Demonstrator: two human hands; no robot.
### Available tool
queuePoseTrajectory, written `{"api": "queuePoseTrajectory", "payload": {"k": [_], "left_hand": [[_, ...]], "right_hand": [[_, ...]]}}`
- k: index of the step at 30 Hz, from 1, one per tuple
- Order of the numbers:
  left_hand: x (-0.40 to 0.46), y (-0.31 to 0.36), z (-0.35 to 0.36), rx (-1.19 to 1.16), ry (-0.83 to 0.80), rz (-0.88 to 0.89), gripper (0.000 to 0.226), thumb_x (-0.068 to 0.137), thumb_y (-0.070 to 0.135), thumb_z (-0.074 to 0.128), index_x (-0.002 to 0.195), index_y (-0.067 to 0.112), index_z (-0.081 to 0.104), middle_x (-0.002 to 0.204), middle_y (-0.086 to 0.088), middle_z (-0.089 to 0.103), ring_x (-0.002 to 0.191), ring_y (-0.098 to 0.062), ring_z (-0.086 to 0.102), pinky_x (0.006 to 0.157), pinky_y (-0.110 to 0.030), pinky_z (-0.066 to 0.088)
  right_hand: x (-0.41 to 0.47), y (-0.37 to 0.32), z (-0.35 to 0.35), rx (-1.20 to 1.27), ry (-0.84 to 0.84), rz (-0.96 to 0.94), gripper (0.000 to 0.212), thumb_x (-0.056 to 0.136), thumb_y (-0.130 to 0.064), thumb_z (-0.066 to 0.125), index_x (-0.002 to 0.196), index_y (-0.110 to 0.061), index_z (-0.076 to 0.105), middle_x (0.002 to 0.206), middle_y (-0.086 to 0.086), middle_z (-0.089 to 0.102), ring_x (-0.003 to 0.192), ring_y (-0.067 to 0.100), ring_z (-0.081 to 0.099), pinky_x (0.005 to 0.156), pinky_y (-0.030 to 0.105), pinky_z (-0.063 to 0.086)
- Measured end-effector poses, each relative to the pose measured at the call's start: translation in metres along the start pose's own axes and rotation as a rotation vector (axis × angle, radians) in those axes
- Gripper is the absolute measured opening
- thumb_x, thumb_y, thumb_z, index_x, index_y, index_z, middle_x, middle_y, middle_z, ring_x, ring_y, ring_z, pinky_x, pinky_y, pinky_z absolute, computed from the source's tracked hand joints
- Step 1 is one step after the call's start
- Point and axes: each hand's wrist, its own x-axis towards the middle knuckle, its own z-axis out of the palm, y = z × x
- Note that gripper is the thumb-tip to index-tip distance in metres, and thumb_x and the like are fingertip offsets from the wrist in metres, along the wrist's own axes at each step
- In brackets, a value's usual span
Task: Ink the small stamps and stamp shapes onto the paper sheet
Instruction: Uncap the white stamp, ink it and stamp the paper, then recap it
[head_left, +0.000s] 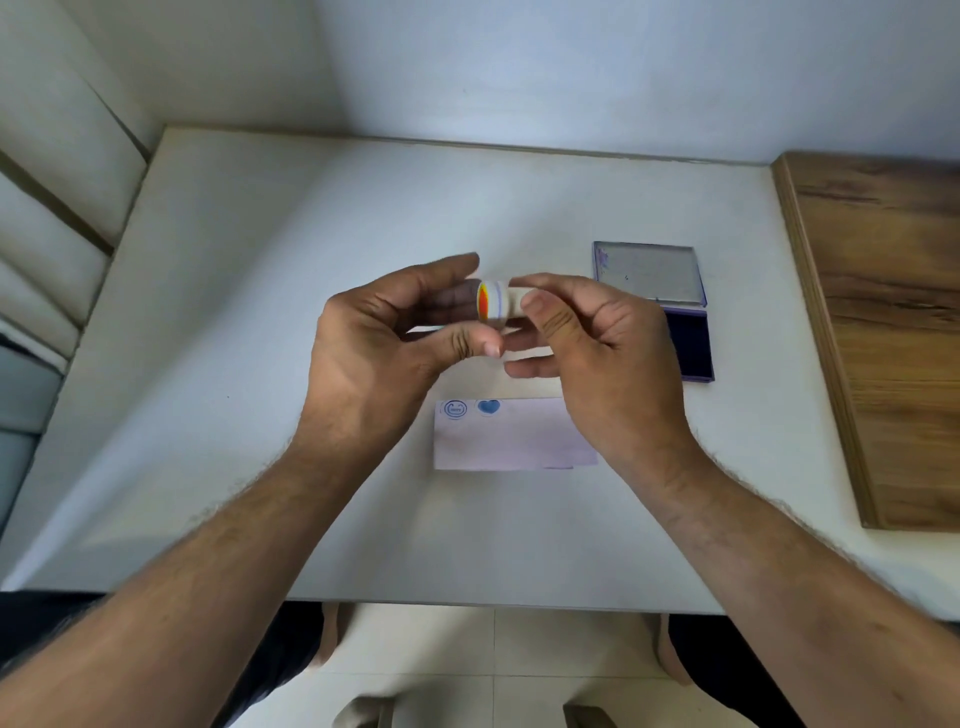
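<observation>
One small stamp (496, 306), white with an orange-red end, held above mid-worktop (260, 364) by both hands: left hand (384, 332) fingers pinching one end, right hand (597, 343) fingers closed on the other. One paper sheet (514, 441) toward the near edge, carrying two blue prints: one round face (455, 409), one heart (488, 407). One open ink pad (685, 343) toward the right edge.

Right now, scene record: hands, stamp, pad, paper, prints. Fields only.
left hand: fingertips at small stamp's left end
right hand: grip on stamp's right end
small stamp: white cylinder, orange-red end, held above the table
ink pad: open, lid hinged back, right of hands
paper sheet: flat on white table
prints: round face, blue heart, top-left of sheet
</observation>
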Motion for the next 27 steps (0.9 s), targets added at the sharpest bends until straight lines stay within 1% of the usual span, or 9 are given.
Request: {"api": "queuePoseTrajectory", "payload": {"k": [2, 4, 7, 9, 12, 17, 21, 24, 27], "left_hand": [[0.002, 0.0, 0.0, -0.009, 0.068, -0.028, 0.048, 0.063, 0.011, 0.085, 0.106, 0.025, 0.071, 0.095, 0.003, 0.077, 0.093, -0.012, 0.073, 0.089, -0.027, 0.055], [0.004, 0.0, 0.001, 0.013, 0.114, -0.055, 0.041, 0.071, 0.005, 0.082, 0.107, 0.022, 0.073, 0.096, 0.002, 0.076, 0.095, -0.01, 0.072, 0.093, -0.026, 0.054], [0.005, -0.001, 0.002, 0.05, 0.128, -0.075, 0.034, 0.079, 0.002, 0.077, 0.108, 0.019, 0.074, 0.094, 0.004, 0.077, 0.094, -0.006, 0.072, 0.093, -0.025, 0.053], [0.004, -0.002, 0.003, 0.079, 0.126, -0.073, 0.032, 0.08, 0.003, 0.075, 0.105, 0.022, 0.075, 0.093, 0.005, 0.077, 0.094, -0.006, 0.072, 0.094, -0.028, 0.053], [0.004, -0.004, 0.005, 0.099, 0.126, -0.074, 0.031, 0.083, 0.003, 0.073, 0.105, 0.023, 0.075, 0.094, 0.006, 0.077, 0.095, -0.007, 0.072, 0.094, -0.03, 0.053], [0.004, -0.004, 0.005, 0.113, 0.134, -0.078, 0.03, 0.085, 0.003, 0.071, 0.107, 0.022, 0.075, 0.093, 0.006, 0.077, 0.088, -0.006, 0.073, 0.09, -0.027, 0.055], [0.004, -0.004, 0.006, 0.133, 0.131, -0.071, 0.029, 0.085, 0.005, 0.071, 0.107, 0.022, 0.075, 0.093, 0.009, 0.077, 0.086, -0.004, 0.073, 0.087, -0.023, 0.055], [0.003, -0.004, 0.005, 0.139, 0.13, -0.07, 0.028, 0.085, 0.005, 0.071, 0.107, 0.022, 0.075, 0.092, 0.009, 0.077, 0.085, -0.005, 0.073, 0.086, -0.021, 0.055], [0.002, -0.004, 0.005, 0.147, 0.133, -0.068, 0.028, 0.085, 0.005, 0.071, 0.107, 0.022, 0.075, 0.092, 0.009, 0.077, 0.085, -0.004, 0.073, 0.085, -0.021, 0.055]], "right_hand": [[0.005, -0.003, -0.002, -0.016, 0.083, -0.017, 0.017, 0.093, -0.013, 0.061, 0.107, -0.013, 0.072, 0.084, 0.0, 0.074, 0.073, 0.013, 0.073, 0.06, 0.031, 0.06], [0.011, -0.003, -0.007, -0.089, 0.161, -0.045, 0.022, 0.092, -0.012, 0.063, 0.111, -0.016, 0.072, 0.093, -0.001, 0.073, 0.077, 0.013, 0.071, 0.06, 0.03, 0.061], [0.017, 0.002, -0.015, -0.308, 0.226, -0.144, 0.028, 0.09, -0.015, 0.066, 0.116, -0.024, 0.07, 0.099, -0.008, 0.071, 0.085, 0.013, 0.068, 0.068, 0.035, 0.061], [0.019, 0.004, -0.018, -0.429, 0.246, -0.176, 0.029, 0.088, -0.02, 0.068, 0.116, -0.026, 0.069, 0.098, -0.014, 0.069, 0.081, 0.01, 0.067, 0.073, 0.035, 0.06], [0.018, 0.007, -0.02, -0.589, 0.242, -0.213, 0.023, 0.087, -0.027, 0.071, 0.109, -0.025, 0.067, 0.095, -0.02, 0.066, 0.074, 0.003, 0.064, 0.079, 0.028, 0.056], [0.018, 0.016, -0.022, -0.78, 0.194, -0.227, 0.02, 0.086, -0.031, 0.072, 0.101, -0.024, 0.061, 0.091, -0.017, 0.065, 0.088, 0.016, 0.062, 0.075, 0.036, 0.055], [0.018, 0.017, -0.022, -0.836, 0.171, -0.215, 0.027, 0.088, -0.031, 0.069, 0.112, -0.026, 0.059, 0.102, -0.012, 0.071, 0.095, 0.017, 0.06, 0.077, 0.031, 0.052], [0.018, 0.016, -0.022, -0.833, 0.179, -0.192, 0.032, 0.089, -0.031, 0.068, 0.119, -0.028, 0.058, 0.106, -0.01, 0.072, 0.101, 0.019, 0.059, 0.08, 0.033, 0.052], [0.019, 0.018, -0.023, -0.829, 0.185, -0.178, 0.036, 0.089, -0.032, 0.068, 0.123, -0.029, 0.057, 0.109, -0.009, 0.072, 0.104, 0.019, 0.057, 0.078, 0.027, 0.046]]}}
